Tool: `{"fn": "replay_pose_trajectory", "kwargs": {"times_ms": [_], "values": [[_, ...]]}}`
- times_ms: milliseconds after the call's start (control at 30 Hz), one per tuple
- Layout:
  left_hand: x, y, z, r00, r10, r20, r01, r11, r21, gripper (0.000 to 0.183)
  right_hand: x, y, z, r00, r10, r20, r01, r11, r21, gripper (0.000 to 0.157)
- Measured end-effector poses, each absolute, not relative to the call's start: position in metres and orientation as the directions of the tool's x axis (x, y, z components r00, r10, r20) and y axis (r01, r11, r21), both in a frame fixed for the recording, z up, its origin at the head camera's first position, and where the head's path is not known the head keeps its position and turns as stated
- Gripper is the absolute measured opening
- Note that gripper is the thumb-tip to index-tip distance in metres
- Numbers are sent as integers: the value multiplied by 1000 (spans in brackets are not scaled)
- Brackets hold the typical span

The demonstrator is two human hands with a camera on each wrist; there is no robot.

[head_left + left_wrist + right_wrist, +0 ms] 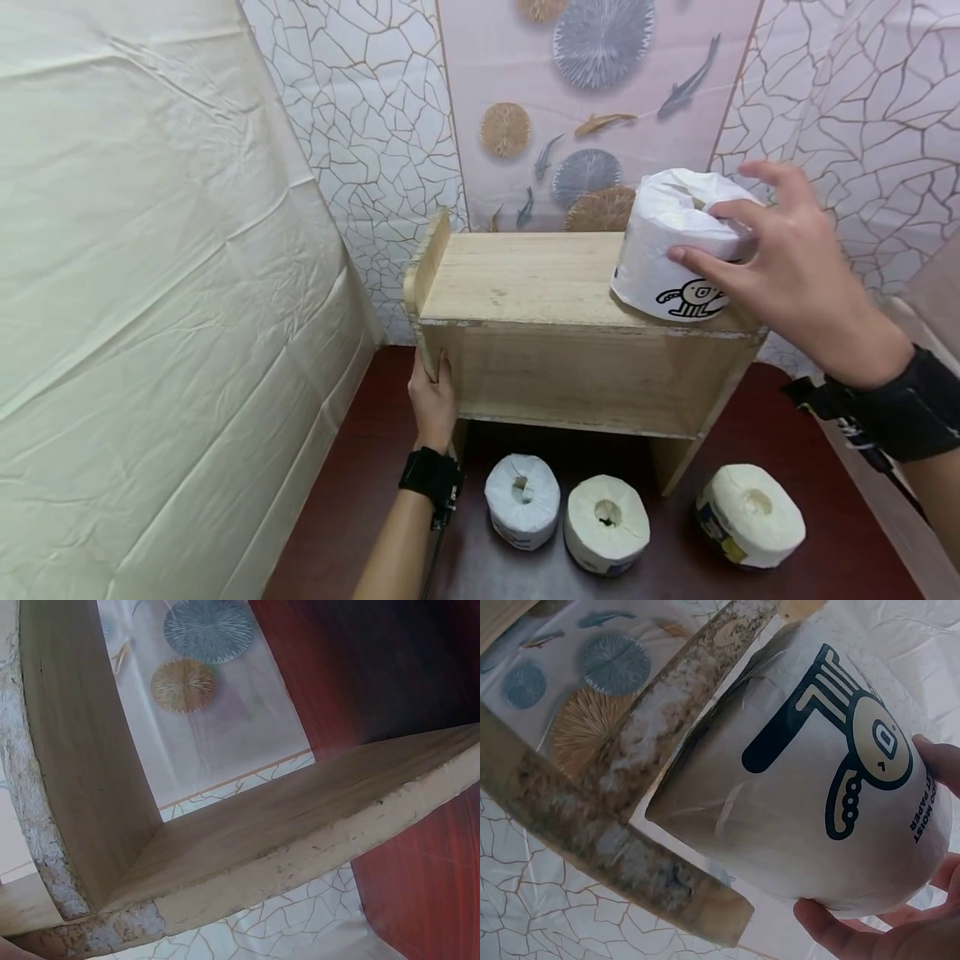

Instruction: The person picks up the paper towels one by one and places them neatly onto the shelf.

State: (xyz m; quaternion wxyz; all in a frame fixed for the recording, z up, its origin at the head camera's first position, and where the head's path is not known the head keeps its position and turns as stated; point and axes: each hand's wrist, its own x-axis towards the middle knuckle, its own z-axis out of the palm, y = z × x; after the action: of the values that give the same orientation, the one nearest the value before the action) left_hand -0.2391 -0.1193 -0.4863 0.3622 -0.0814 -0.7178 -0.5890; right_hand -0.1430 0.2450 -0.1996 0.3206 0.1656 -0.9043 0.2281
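Note:
A small wooden shelf (525,287) stands on the dark red table, its raised side panel at the left. My left hand (433,408) grips that panel's edge below the top board; the left wrist view shows the shelf's rough-edged boards (300,832) close up. At the right end of the top board, my right hand (798,267) holds a white-wrapped toilet paper roll (660,258), thumb on the near side and fingers over the top. Seen from the right wrist, the roll (802,802) shows a printed cartoon figure, with fingertips on its wrapper.
Three more wrapped toilet paper rolls rest on the table (330,517): a white one (517,523) and a cream one (607,543) in front of the shelf, another cream one (750,533) to the right. A pale padded wall (165,317) rises at left, a patterned cloth (360,108) behind.

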Motion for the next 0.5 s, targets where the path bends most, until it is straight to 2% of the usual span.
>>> {"fn": "replay_pose_trajectory", "kwargs": {"times_ms": [267,500], "values": [[-227,-113,-471,-717,-315,622,545,302,782,42,-147,242,-201,-758,-153,635,-435,843,-316,58],[-237,-118,-485,-715,-305,630,557,296,776,45,-152,242,-204,-773,-143,618,-429,836,-342,55]]}}
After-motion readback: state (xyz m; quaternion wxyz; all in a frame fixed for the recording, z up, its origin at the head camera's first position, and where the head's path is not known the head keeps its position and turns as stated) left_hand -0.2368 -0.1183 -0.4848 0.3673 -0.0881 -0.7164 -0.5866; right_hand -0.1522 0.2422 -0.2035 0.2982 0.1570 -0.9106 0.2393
